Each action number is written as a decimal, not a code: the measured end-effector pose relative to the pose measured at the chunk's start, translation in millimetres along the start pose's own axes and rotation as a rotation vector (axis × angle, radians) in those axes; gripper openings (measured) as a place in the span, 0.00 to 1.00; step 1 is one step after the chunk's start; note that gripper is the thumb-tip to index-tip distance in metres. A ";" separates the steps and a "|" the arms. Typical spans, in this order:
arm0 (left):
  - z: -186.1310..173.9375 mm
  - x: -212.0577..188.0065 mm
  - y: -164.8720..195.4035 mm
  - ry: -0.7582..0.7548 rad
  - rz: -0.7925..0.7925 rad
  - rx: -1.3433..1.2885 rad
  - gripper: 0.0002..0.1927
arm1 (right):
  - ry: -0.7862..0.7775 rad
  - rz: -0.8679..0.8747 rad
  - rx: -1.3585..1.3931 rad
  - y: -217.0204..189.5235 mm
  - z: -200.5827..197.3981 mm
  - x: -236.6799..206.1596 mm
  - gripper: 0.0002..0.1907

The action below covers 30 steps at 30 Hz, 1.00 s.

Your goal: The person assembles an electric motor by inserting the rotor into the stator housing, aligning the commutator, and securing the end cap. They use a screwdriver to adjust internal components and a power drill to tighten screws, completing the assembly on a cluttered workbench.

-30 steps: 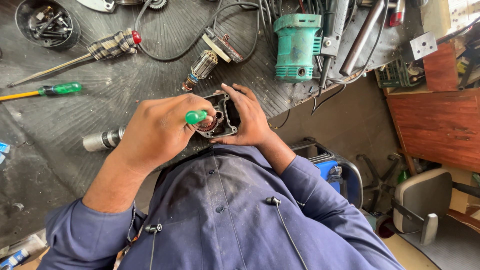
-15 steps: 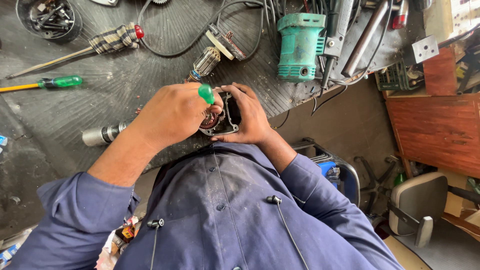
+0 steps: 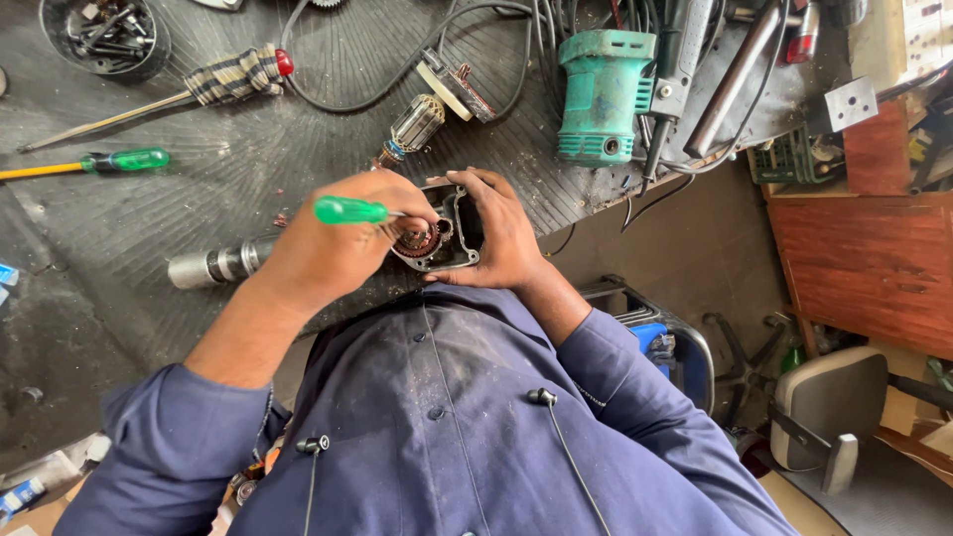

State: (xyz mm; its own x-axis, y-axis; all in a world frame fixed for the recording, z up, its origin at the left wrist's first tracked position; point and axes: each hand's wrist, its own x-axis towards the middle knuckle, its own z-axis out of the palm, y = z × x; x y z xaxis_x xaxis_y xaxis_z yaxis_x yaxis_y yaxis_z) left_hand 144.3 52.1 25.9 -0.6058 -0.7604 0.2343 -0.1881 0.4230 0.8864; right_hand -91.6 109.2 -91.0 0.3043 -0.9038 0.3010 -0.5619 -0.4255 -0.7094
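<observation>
Two hands meet over one small part: my right hand [image 3: 506, 238] is wrapped around a dark metal gear case [image 3: 459, 230], fingers over its far side and thumb along the near rim, holding it just above the near edge of the workbench [image 3: 248, 159], close to my chest. My left hand [image 3: 338, 248] is closed around a green-handled screwdriver [image 3: 349, 210], whose shaft points into the open face of the case where a toothed part shows. I judge the case to be cast metal: stiff, heavy for its size and probably greasy, so it could slip if I gripped only its smooth flanks. The outer walls and corner lugs look like the safest places to hold, well away from the open face and the gears. The screwdriver is light, its plastic handle gives a sure grip, and the tip could skid off a greasy part. The room is tight. Just beyond my knuckles lies a motor rotor [image 3: 412, 124] with copper windings, and a steel cylinder [image 3: 213, 266] lies beside my left wrist. Further out are a green power tool body [image 3: 601, 94], tangled black cables [image 3: 496, 60], a second green screwdriver [image 3: 124, 161] and a bowl of bits [image 3: 104, 35]. The bench edge runs right under the case, so anything dropped may fall past it to the floor by the chair [image 3: 824, 417].
</observation>
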 end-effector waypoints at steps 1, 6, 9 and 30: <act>3.6 0.5 0.2 -0.003 -0.004 0.018 0.10 | 0.001 0.001 0.003 -0.1 -0.1 -0.2 0.61; 5.5 4.4 -0.5 -0.021 0.014 0.107 0.12 | 0.006 -0.001 0.011 0.7 -0.8 -0.7 0.61; 4.5 5.9 -1.4 -0.029 0.037 0.143 0.11 | 0.006 -0.001 0.007 1.0 -0.8 -0.5 0.61; 13.4 19.8 -25.8 -0.213 0.051 0.115 0.06 | -0.018 0.015 0.025 0.4 -3.0 0.6 0.61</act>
State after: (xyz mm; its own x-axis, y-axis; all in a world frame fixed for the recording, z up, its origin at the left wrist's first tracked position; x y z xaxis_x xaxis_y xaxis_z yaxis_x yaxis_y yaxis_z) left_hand 126.8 32.7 2.3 -0.7636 -0.6208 0.1776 -0.2324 0.5208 0.8214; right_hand -94.0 108.3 -89.2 0.3095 -0.9091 0.2789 -0.5476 -0.4102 -0.7293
